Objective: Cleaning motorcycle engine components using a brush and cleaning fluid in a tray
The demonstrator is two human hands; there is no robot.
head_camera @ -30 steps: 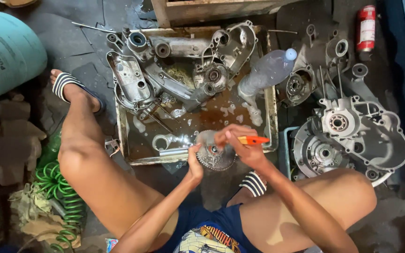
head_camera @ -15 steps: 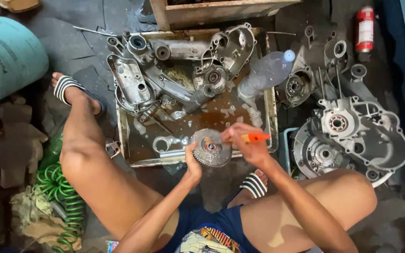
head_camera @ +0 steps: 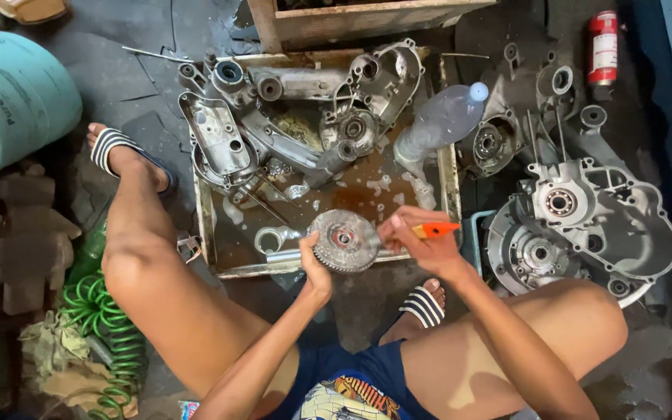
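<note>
I squat over a rusty metal tray [head_camera: 451, 180] with brown liquid in it. My left hand [head_camera: 314, 270] grips the lower left edge of a round toothed metal gear [head_camera: 343, 240], held over the tray's near rim. My right hand [head_camera: 420, 244] holds a brush with an orange handle [head_camera: 434, 229], its working end against the gear's right side. Both hands are wet and greasy.
Engine case halves [head_camera: 297, 117] lie in the tray with a metal ring [head_camera: 269, 239] and a clear plastic bottle [head_camera: 439, 120]. More engine casings [head_camera: 585, 214] sit right. A teal cylinder [head_camera: 13, 101], green coiled hose [head_camera: 110, 334], red canister [head_camera: 603, 48] and wooden crate [head_camera: 367, 15] surround.
The gear has turned slightly in my left hand, and my right hand has shifted the brush along its right edge. The view has moved a little.
</note>
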